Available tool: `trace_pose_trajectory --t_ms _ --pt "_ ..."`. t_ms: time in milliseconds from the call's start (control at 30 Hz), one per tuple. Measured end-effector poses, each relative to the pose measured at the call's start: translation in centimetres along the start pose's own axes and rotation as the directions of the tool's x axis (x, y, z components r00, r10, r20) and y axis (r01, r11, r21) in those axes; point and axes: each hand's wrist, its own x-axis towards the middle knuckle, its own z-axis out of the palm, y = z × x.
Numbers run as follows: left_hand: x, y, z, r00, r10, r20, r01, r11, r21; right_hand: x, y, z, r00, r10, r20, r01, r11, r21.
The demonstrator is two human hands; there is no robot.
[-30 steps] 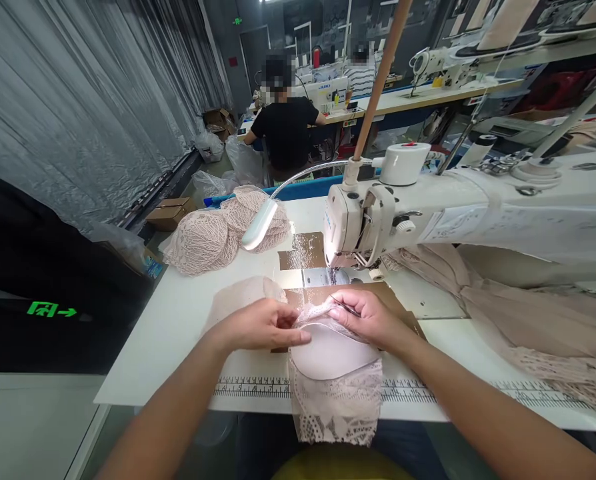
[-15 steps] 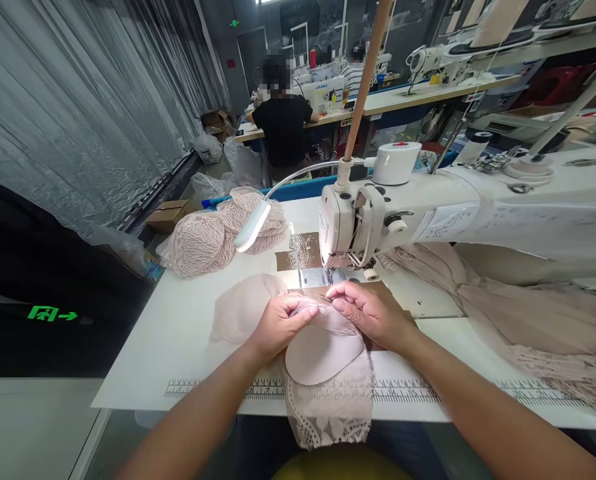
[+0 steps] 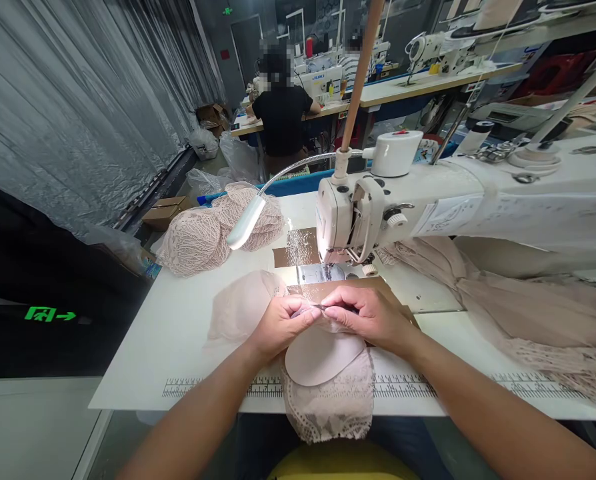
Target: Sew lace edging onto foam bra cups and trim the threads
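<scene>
Fabric piece in pale pink, with a smooth oval cup and a patterned lace flap (image 3: 325,360), lies at the near edge of a white tabletop (image 3: 143,353), the flap hanging over the edge at six o'clock. At ten o'clock from the cup, the left hand (image 3: 282,325) pinches the upper edge of the piece between thumb and fingers. At two o'clock, the right hand (image 3: 375,317) has its thumb and forefinger closed on a slim dark tool (image 3: 350,308), whose exact shape is mostly hidden; whether it also grips fabric cannot be told. The two sets of fingertips almost meet above the cup. Beneath the hands is a brown flat sheet (image 3: 388,298), and a black printed ruler scale (image 3: 403,387) runs along the table's near edge. A white industrial sewing machine (image 3: 343,217) stands with its needle area at twelve o'clock, its long arm reaching toward two. A sheer beige fabric cup (image 3: 241,307) sits at ten o'clock, just beside the left hand; farther out, between ten and eleven, lie beige lace-covered cups (image 3: 193,240), near a white gooseneck lamp (image 3: 246,222). Beige mesh and lace fabric (image 3: 528,307) spreads between two and three o'clock.
</scene>
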Motion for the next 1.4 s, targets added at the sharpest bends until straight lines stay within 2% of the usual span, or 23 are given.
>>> trace_pose_trajectory --t_ms 100,167,233,300,367,433,500,533,600,700,800,867,967,1033,1100,1200,1300,1400 --pt "-0.4 0.9 -0.1 0.998 0.018 0.061 -0.024 0.995 0.092 -0.1 0.2 -0.1 0.999 0.009 -0.052 -0.01 1.0 -0.026" --pt "-0.9 1.9 -0.7 0.994 0.083 0.071 -0.098 0.961 0.259 -0.3 0.3 -0.2 0.993 0.032 -0.113 -0.037 0.999 -0.039" --pt "-1.2 2.9 -1.8 0.985 0.171 0.001 -0.151 0.871 0.468 -0.5 0.4 -0.2 0.984 0.036 -0.172 -0.048 0.996 -0.069" --pt "-1.0 3.3 -3.3 0.963 0.243 -0.116 -0.115 0.76 0.64 -0.7 0.2 0.1 0.985 -0.02 -0.17 -0.005 0.989 -0.15" --pt "-0.2 2.9 -4.9 0.947 0.244 -0.209 -0.006 0.663 0.749 -0.8 -0.1 0.8 0.991 -0.128 -0.045 0.111 0.956 -0.271" --pt "0.9 2.0 -6.3 0.96 0.131 -0.249 0.121 0.608 0.785 -0.7 -0.5 1.6 0.963 -0.202 0.179 0.255 0.895 -0.366" --pt "1.9 0.9 -7.1 0.971 -0.004 -0.237 0.189 0.614 0.766 -0.6 -0.7 2.0 0.908 -0.182 0.377 0.341 0.844 -0.415" --pt "2.3 0.4 -7.3 0.975 -0.05 -0.214 0.197 0.631 0.75 -0.5 -0.7 1.9 0.892 -0.136 0.431 0.338 0.834 -0.437" --pt "2.6 -0.1 -7.3 0.983 -0.081 -0.163 0.175 0.674 0.718 -0.4 -0.5 1.1 0.905 0.009 0.426 0.23 0.832 -0.505" --pt "2.2 0.0 -6.9 0.993 -0.041 -0.107 0.102 0.745 0.659 -0.5 -0.3 -0.9 0.921 0.215 0.326 0.01 0.822 -0.57" --pt "1.5 0.5 -6.3 0.995 0.063 -0.071 -0.01 0.813 0.582 -0.4 -1.1 -2.5 0.93 0.185 0.316 -0.03 0.899 -0.437" --pt "1.2 0.9 -5.9 0.991 0.131 -0.035 -0.097 0.865 0.493 0.1 -1.8 -2.5 0.965 0.151 0.215 -0.081 0.95 -0.302" --pt "1.0 1.1 -5.2 0.98 0.199 0.017 -0.19 0.901 0.39 1.6 -2.5 -1.0 0.984 0.172 0.053 -0.162 0.976 -0.148" --pt "0.9 1.2 -4.8 0.975 0.219 0.037 -0.216 0.899 0.38 2.5 -2.3 0.5 0.982 0.18 0.053 -0.174 0.98 -0.095" --pt "0.7 1.1 -4.7 0.975 0.218 0.041 -0.218 0.905 0.366 3.2 -1.8 2.0 0.981 0.18 0.068 -0.176 0.982 -0.064" --pt "0.5 1.0 -5.0 0.988 0.15 0.03 -0.151 0.936 0.318 3.3 -0.8 3.3 0.977 0.202 0.063 -0.203 0.979 0.005" --pt "0.6 0.8 -5.5 0.998 0.055 0.035 -0.062 0.966 0.253 2.9 -0.1 3.6 0.973 0.223 0.065 -0.228 0.971 0.073" --pt "0.8 0.6 -5.5 0.999 0.013 0.037 -0.02 0.983 0.18 2.6 0.1 3.3 0.978 0.198 0.067 -0.203 0.977 0.068"
